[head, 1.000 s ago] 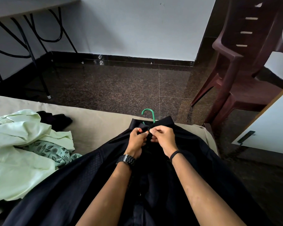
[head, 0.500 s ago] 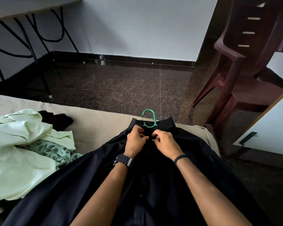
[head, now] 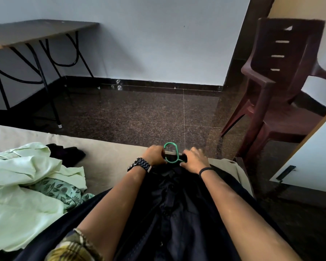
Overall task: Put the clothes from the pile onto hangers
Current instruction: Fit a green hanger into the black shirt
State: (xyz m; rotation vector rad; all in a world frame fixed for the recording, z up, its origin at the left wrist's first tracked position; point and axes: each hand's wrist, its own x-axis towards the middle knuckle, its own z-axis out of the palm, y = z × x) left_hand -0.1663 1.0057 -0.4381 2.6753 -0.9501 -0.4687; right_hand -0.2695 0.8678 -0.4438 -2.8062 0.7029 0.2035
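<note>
Beige bed (head: 109,159) carries black shirt (head: 177,200), clothes pile (head: 26,185).

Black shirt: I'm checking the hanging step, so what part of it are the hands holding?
Both hands grip the black shirt at its collar, left hand and right hand either side of the green hanger hook.

You see a black cloth shirt (head: 179,208), matt with a faint sheen, on a smooth green plastic hanger hook (head: 171,152). The pale green cloth pile (head: 21,187) looks soft and creased on the matt beige bed sheet (head: 109,159). The speckled dark stone floor (head: 143,113) is polished and glossy; the maroon plastic chair (head: 279,87) shines dully.
</note>
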